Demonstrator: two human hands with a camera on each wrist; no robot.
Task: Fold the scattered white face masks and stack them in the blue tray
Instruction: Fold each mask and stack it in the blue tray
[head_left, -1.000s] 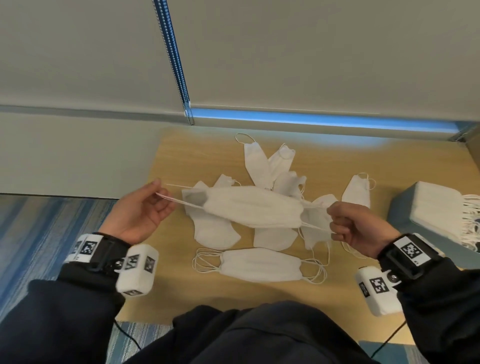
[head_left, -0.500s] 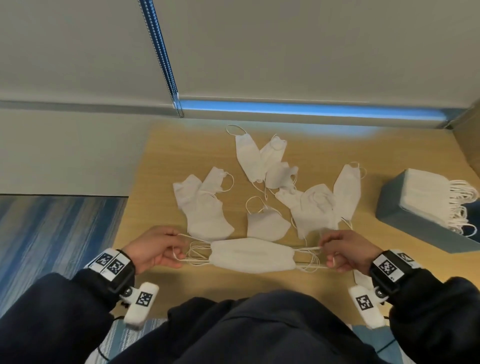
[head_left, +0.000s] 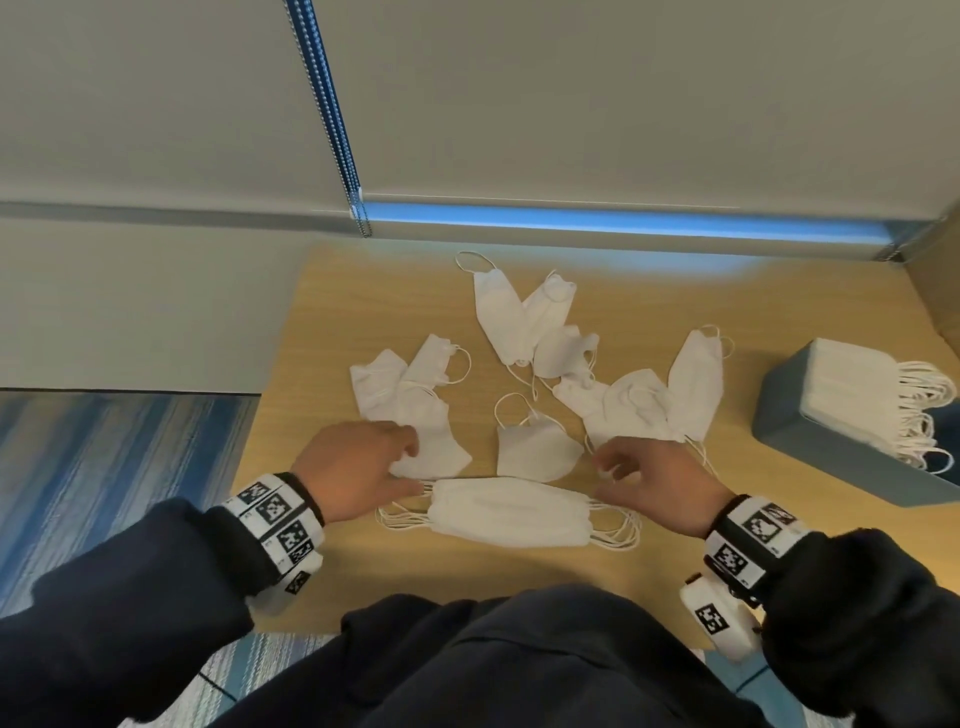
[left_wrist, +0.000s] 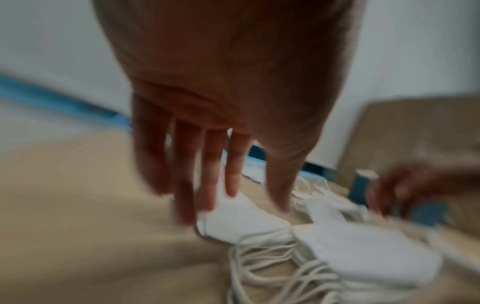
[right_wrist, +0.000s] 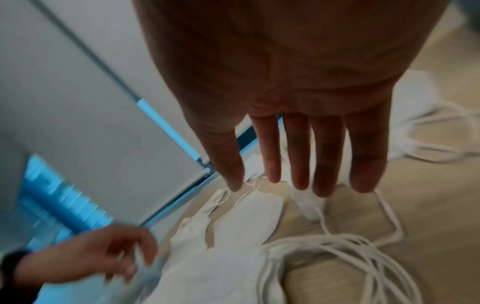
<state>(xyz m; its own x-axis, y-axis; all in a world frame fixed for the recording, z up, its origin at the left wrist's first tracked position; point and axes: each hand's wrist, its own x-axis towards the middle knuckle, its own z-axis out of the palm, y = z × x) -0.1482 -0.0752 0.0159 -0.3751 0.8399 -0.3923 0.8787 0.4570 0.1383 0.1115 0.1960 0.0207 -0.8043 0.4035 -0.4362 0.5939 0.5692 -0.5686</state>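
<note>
A flat pile of folded white masks (head_left: 509, 512) lies near the table's front edge, with its ear loops (right_wrist: 337, 257) spread at both ends. My left hand (head_left: 400, 462) is empty, fingers straight (left_wrist: 207, 185), over the near edge of a loose mask (head_left: 431, 447); I cannot tell whether it touches. My right hand (head_left: 605, 475) is also empty, with its fingers (right_wrist: 298, 164) extended, just in front of a cluster of loose masks (head_left: 623, 410). The blue tray (head_left: 789, 415) at the right holds a stack of folded masks (head_left: 852, 395).
Several more loose masks (head_left: 519, 322) are scattered over the middle and back of the wooden table (head_left: 332, 322). A wall with a blue bead cord (head_left: 332, 114) stands behind. Blue striped carpet (head_left: 104, 467) lies left of the table.
Both hands lowered the stretched mask onto the front pile, let go of its ear loops, and moved forward toward the loose masks with fingers spread.
</note>
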